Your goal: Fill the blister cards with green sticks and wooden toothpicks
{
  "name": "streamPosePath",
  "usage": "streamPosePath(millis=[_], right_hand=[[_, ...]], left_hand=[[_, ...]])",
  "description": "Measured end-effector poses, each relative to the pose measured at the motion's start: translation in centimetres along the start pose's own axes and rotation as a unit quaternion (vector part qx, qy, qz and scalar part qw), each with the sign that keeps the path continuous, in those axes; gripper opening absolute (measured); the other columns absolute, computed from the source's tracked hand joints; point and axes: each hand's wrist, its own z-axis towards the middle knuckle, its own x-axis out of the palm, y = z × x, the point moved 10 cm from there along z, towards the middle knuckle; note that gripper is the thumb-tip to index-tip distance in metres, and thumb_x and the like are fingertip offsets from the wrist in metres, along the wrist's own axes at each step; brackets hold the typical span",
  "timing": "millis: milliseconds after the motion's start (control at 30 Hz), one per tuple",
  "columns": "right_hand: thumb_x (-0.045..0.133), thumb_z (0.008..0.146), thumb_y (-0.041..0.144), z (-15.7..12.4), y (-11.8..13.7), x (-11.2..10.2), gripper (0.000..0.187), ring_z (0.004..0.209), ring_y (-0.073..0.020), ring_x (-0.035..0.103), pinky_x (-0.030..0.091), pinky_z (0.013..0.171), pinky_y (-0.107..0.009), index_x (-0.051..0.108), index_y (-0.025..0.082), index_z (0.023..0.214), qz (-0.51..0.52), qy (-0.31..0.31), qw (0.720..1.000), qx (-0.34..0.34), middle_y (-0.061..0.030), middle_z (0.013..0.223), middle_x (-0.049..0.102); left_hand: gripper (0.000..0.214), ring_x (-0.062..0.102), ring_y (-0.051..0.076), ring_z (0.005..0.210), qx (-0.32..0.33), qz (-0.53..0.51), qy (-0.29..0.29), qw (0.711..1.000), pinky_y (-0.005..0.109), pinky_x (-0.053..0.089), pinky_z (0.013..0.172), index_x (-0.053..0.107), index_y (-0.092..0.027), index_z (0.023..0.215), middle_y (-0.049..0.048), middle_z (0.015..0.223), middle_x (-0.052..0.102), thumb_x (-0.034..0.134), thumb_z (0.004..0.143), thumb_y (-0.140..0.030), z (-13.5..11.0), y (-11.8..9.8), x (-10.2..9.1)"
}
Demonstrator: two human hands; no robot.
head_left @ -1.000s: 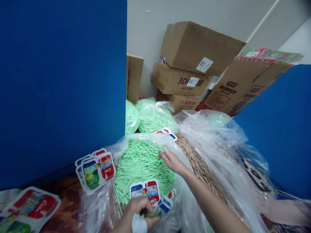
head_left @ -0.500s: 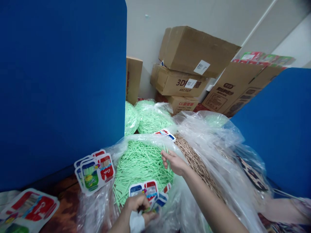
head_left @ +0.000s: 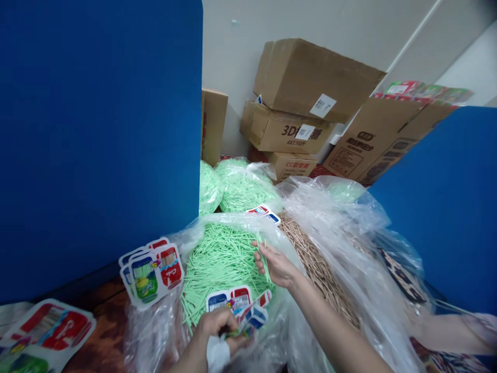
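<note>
My right hand (head_left: 274, 263) rests on a heap of green sticks (head_left: 221, 259) in an open clear plastic bag (head_left: 217, 220), its fingers closed on a few green sticks that stand up from the pile. My left hand (head_left: 219, 331) is low in the view, fingers pinched on printed packet cards (head_left: 238, 305) in blue, red and white. A white band shows at that wrist. More of the same printed cards (head_left: 151, 274) lean on the bag's left edge.
A heap of brown sticks (head_left: 318, 264) lies in clear plastic to the right. More bags of green sticks (head_left: 240, 186) sit behind. Blue partition panels (head_left: 97, 140) stand left and right. Cardboard boxes (head_left: 310, 77) are stacked against the back wall. Printed sheets (head_left: 50, 331) lie at lower left.
My right hand has closed on a few green sticks and lifted them slightly from the heap. My left hand has stayed low with the cards.
</note>
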Motion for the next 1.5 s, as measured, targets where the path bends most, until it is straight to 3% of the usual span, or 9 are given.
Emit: streamPosePath(millis=[200, 367, 500, 667, 800, 1067, 1333, 1400, 1500], right_hand=[[0.075, 0.067, 0.055, -0.1, 0.7, 0.3, 0.044, 0.045, -0.0053, 0.043, 0.031, 0.039, -0.017, 0.052, 0.02, 0.079, -0.024, -0.033, 0.998, -0.04, 0.0073, 0.06, 0.051], [0.074, 0.068, 0.053, -2.0, 4.2, 2.1, 0.044, 0.051, -0.0072, 0.047, 0.038, 0.046, -0.019, 0.052, 0.023, 0.091, 0.036, -0.056, 0.99, -0.125, 0.0087, 0.062, 0.045], [0.071, 0.073, 0.051, -4.2, 6.9, 3.9, 0.037, 0.055, -0.0094, 0.052, 0.044, 0.052, -0.023, 0.051, 0.022, 0.085, 0.042, -0.072, 0.978, -0.191, 0.0071, 0.065, 0.048], [0.048, 0.092, 0.049, -7.5, 8.8, 6.0, 0.024, 0.065, -0.0127, 0.061, 0.05, 0.068, -0.029, 0.047, 0.025, 0.095, -0.013, -0.1, 0.945, -0.312, 0.0055, 0.068, 0.055], [0.039, 0.097, 0.043, -9.2, 9.3, 7.9, 0.018, 0.074, -0.0134, 0.063, 0.049, 0.085, -0.036, 0.045, 0.026, 0.096, -0.043, -0.098, 0.917, -0.384, 0.0055, 0.07, 0.055], [0.036, 0.099, 0.038, -9.5, 8.5, 10.2, 0.019, 0.089, -0.0181, 0.059, 0.042, 0.095, -0.043, 0.046, 0.024, 0.091, -0.149, -0.086, 0.89, -0.423, 0.0014, 0.071, 0.055], [0.034, 0.098, 0.04, -9.6, 8.1, 10.3, 0.025, 0.1, -0.0208, 0.055, 0.039, 0.098, -0.044, 0.051, 0.025, 0.087, -0.201, -0.108, 0.878, -0.42, -0.0016, 0.077, 0.057], [0.034, 0.098, 0.041, -9.5, 7.5, 10.4, 0.025, 0.111, -0.0219, 0.051, 0.036, 0.1, -0.045, 0.052, 0.026, 0.09, -0.225, -0.11, 0.877, -0.41, -0.0033, 0.086, 0.06], [0.035, 0.097, 0.044, -9.6, 6.8, 10.8, 0.027, 0.129, -0.0249, 0.037, 0.029, 0.107, -0.05, 0.054, 0.025, 0.097, -0.301, -0.095, 0.855, -0.411, -0.0074, 0.119, 0.057]], left_hand=[[0.019, 0.041, 0.01, 0.052, 0.019, -0.007, -0.02, 1.0, 0.021, 0.03, 0.05, 0.05, -0.018, 0.054, -0.005, 0.057, 0.046, 0.065, 0.066, -0.015, 0.2, -2.0, -1.2], [0.023, 0.045, 0.013, 0.056, -0.014, -0.01, -0.058, 0.998, 0.022, 0.035, 0.053, 0.047, -0.019, 0.058, -0.0037, 0.059, 0.048, 0.062, 0.074, -0.022, 0.9, -2.6, -3.5], [0.026, 0.047, 0.014, 0.056, -0.01, -0.002, -0.094, 0.996, 0.023, 0.036, 0.054, 0.045, -0.02, 0.059, -0.0041, 0.059, 0.048, 0.063, 0.077, -0.025, 1.5, -2.9, -4.9], [0.027, 0.05, 0.014, 0.059, 0.009, 0.03, -0.099, 0.995, 0.024, 0.038, 0.057, 0.044, -0.021, 0.064, -0.0033, 0.064, 0.049, 0.06, 0.085, -0.029, 1.8, -3.5, -5.0], [0.025, 0.052, 0.015, 0.062, 0.037, 0.05, -0.099, 0.993, 0.025, 0.039, 0.059, 0.045, -0.021, 0.067, -0.0019, 0.067, 0.051, 0.056, 0.088, -0.03, 1.8, -4.4, -4.8], [0.023, 0.054, 0.016, 0.062, 0.069, 0.046, -0.12, 0.989, 0.026, 0.042, 0.059, 0.048, -0.021, 0.067, -0.0012, 0.067, 0.055, 0.055, 0.088, -0.027, 2.1, -6.0, -5.1], [0.022, 0.053, 0.015, 0.061, 0.086, 0.052, -0.135, 0.986, 0.025, 0.042, 0.058, 0.048, -0.021, 0.067, -0.0016, 0.066, 0.054, 0.057, 0.087, -0.025, 2.3, -6.4, -5.4], [0.022, 0.053, 0.016, 0.061, 0.095, 0.051, -0.137, 0.985, 0.026, 0.042, 0.058, 0.048, -0.02, 0.068, -0.0012, 0.066, 0.054, 0.056, 0.088, -0.024, 2.4, -6.6, -5.4], [0.018, 0.054, 0.016, 0.063, 0.111, 0.054, -0.137, 0.983, 0.026, 0.042, 0.059, 0.05, -0.02, 0.072, -0.0002, 0.069, 0.055, 0.056, 0.088, -0.022, 2.4, -7.1, -5.6]])
